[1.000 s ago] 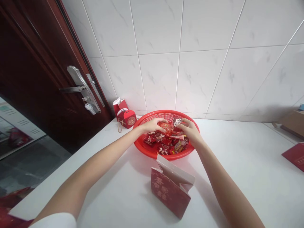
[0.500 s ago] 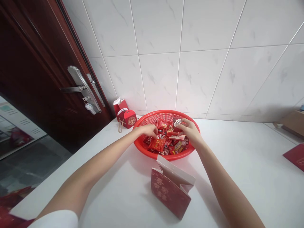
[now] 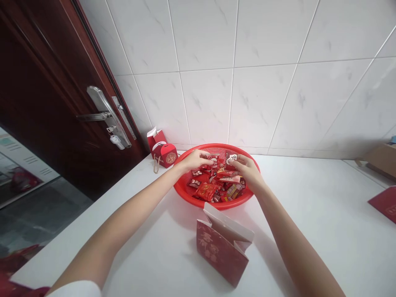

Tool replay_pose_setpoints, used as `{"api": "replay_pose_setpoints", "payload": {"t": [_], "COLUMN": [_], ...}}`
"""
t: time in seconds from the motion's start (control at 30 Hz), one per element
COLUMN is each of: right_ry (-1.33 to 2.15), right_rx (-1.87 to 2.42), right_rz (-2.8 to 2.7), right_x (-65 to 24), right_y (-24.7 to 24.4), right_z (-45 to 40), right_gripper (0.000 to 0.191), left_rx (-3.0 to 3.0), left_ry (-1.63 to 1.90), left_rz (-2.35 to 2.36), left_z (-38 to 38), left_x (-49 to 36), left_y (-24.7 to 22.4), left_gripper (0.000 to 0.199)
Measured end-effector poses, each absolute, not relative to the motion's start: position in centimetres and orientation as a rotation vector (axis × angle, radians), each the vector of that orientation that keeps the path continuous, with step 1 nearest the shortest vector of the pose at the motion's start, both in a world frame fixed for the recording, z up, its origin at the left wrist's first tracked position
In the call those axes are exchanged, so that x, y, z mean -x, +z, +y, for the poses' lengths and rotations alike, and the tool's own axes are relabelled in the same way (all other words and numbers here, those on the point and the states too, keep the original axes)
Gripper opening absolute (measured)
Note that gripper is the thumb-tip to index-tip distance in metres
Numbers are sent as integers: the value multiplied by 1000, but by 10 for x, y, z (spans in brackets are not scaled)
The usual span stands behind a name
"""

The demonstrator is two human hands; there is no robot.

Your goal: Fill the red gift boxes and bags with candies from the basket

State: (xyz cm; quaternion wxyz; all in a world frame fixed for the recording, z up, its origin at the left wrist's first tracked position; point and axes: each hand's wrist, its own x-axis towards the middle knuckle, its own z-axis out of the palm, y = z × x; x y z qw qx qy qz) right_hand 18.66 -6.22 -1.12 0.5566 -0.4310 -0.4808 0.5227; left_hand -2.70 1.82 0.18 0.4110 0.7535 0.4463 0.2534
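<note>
Your left hand [image 3: 195, 160] has left the shiny red-and-gold packet [image 3: 206, 191] by the near rim of the oval red plastic basket [image 3: 185, 197] and now pinches a small red-and-white wrapper [image 3: 214, 156]; your right hand [image 3: 250, 170] still grips a dark-and-white wrapped sweet [image 3: 230, 157].

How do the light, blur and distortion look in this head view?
Head view: soft light, faint shadows on the white table, dark door; wall tile seams splay, suggesting wide-angle distortion; small print on the wrapped candies is too soft to read.
</note>
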Motion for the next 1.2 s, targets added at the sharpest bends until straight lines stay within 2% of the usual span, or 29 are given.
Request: {"api": "replay_pose_setpoints", "payload": {"t": [0.07, 0.17, 0.43, 0.57, 0.67, 0.77, 0.93, 1.07, 1.2], "right_ry": [1240, 1238, 1265, 1253, 1198, 1165, 1156, 1153, 1184], "right_rx": [983, 952, 976, 1001, 1034, 1070, 1085, 1064, 1034], "right_rz": [-1142, -1147, -1125, -1127, -1113, -1069, -1076, -1106, -1098], "right_x": [-187, -188, -190, -190, -189, -189, -190, -189, -188], "right_y": [-12, -13, -11, -11, -12, -13, -15, -13, -12], "right_z": [-62, -62, -62, -63, -62, -60, -58, -60, -60], "right_gripper": [18, 24, 36, 38, 33, 31, 28, 22, 19], "left_rx": [-1750, -1649, -1563, -1568, -1695, -1966, -2263, -2283, -2304], "left_ry": [835, 925, 875, 803, 641, 309, -245, -427, -396], "left_rz": [994, 897, 835, 877, 911, 962, 1117, 1196, 1269], "left_z": [13, 5, -2, 0, 2, 3, -1, -4, -4], "left_x": [17, 3, -9, -3, 5, 14, 18, 15, 12], "left_y": [4, 6, 6, 6, 8, 8, -4, -9, -6], "left_gripper": [34, 36, 34, 44, 40, 34, 40, 36, 33]}}
